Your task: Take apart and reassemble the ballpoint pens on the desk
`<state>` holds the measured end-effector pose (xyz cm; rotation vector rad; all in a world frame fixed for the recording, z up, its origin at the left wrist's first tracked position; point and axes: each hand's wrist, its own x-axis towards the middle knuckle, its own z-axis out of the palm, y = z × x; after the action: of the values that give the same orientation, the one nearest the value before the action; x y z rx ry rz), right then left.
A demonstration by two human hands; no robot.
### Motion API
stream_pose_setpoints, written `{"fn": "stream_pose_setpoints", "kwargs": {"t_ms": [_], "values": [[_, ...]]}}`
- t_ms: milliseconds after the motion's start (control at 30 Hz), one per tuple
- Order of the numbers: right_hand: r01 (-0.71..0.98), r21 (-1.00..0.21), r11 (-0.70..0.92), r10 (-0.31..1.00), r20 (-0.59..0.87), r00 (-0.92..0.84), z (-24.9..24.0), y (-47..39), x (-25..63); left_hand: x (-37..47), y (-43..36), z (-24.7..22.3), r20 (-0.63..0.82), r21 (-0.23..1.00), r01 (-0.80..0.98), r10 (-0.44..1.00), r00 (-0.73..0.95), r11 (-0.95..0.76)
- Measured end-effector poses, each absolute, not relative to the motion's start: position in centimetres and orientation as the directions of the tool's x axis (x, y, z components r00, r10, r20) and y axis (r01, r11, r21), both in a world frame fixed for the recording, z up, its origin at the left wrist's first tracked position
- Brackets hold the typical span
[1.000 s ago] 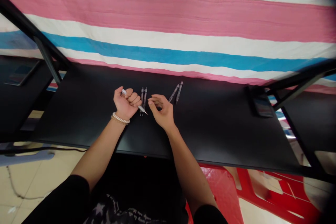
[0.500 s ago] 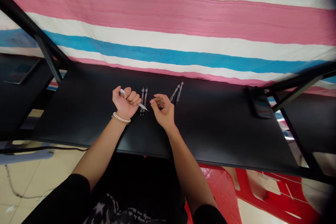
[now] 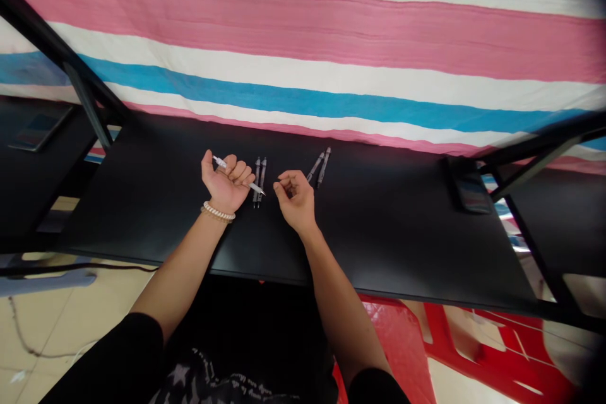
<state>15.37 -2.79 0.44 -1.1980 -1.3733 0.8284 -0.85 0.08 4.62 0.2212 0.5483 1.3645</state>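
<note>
My left hand (image 3: 226,184) lies palm up, its fingers curled round a white pen (image 3: 256,189). The pen's rear end sticks out between thumb and forefinger, and its tip points right, towards my other hand. My thumb stands off the pen's end. Just below the tip, as I see it, a pair of grey pens (image 3: 260,177) lies side by side on the black table (image 3: 398,233). My right hand (image 3: 297,201) is closed, thumb close to the curled forefinger; whatever is between them is too small to make out. Behind its knuckles lie two more grey pens (image 3: 322,167), angled.
A dark phone-like device (image 3: 472,192) lies at the table's right end. Black frame bars (image 3: 85,98) rise at both sides, and a striped sheet (image 3: 303,31) hangs behind. Below the front edge are red plastic stools (image 3: 398,347).
The white pen has slid up and left in my left hand, with more of its rear end showing. My left thumb has lifted from that end. My right hand has shifted slightly right.
</note>
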Motion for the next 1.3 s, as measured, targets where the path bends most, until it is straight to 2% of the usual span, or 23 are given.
{"fn": "stream_pose_setpoints", "kwargs": {"t_ms": [133, 500, 833, 1067, 1300], "values": [[0.208, -0.948, 0.239, 0.962, 0.261, 0.084, 0.26, -2.81, 15.23, -0.73, 0.11, 4.85, -0.277, 0.491, -0.843, 0.957, 0.089, 0.221], [0.164, -0.949, 0.27, 0.938, 0.297, 0.176, 0.09, -2.65, 14.97, -0.79, 0.22, 4.74, -0.222, 0.448, -0.871, 0.969, 0.107, 0.199], [0.184, -0.936, 0.3, 0.916, 0.336, 0.218, 0.34, -2.64, 15.1, -0.77, 0.23, 4.75, -0.255, 0.469, -0.862, 0.964, 0.079, 0.194], [0.16, -0.968, 0.192, 0.957, 0.221, 0.188, 0.73, -2.74, 15.17, -0.66, 0.2, 5.1, -0.275, 0.493, -0.848, 0.96, 0.058, 0.192], [0.281, -0.94, 0.192, 0.964, 0.234, 0.123, 0.59, -2.68, 15.43, -0.66, 0.24, 5.01, -0.25, 0.474, -0.859, 0.965, 0.078, 0.193]]}}
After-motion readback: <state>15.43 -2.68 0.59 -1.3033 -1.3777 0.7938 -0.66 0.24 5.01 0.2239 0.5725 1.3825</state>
